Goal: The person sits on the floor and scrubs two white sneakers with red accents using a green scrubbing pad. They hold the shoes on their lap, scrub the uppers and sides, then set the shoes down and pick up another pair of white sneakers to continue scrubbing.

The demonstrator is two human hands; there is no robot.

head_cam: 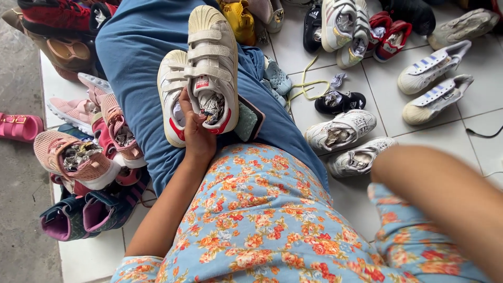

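Shoes in hand: pair of cream strap sneakers (201, 73) lay on the blue-trousered lap (136, 47), toes pointing away from the person, long axis running straight out from the body.
Left hand (195, 128): closed on the heel ends of the pair — thumb hooked into one opening, where crumpled paper stuffing (211, 105) showed.
Right hand: out of view; only the forearm (445, 194) crossed the lower right corner, blurred, so whether it was open or closed I cannot tell.
Nearer arm: the left, already touching; the right forearm was well apart from the pair.
Beside the pair: a greenish flat item (247, 121) tucked just under its right side — what it was, unclear.
Left edge of the tiled floor (461, 131): pink mesh sneakers (78, 157) and dark high-tops (89, 215).
Right side: grey-white sneakers (343, 130), white sneakers with blue stripes (435, 78), loose yellow lace (309, 84).
In the way: nothing lay between hand and pair.
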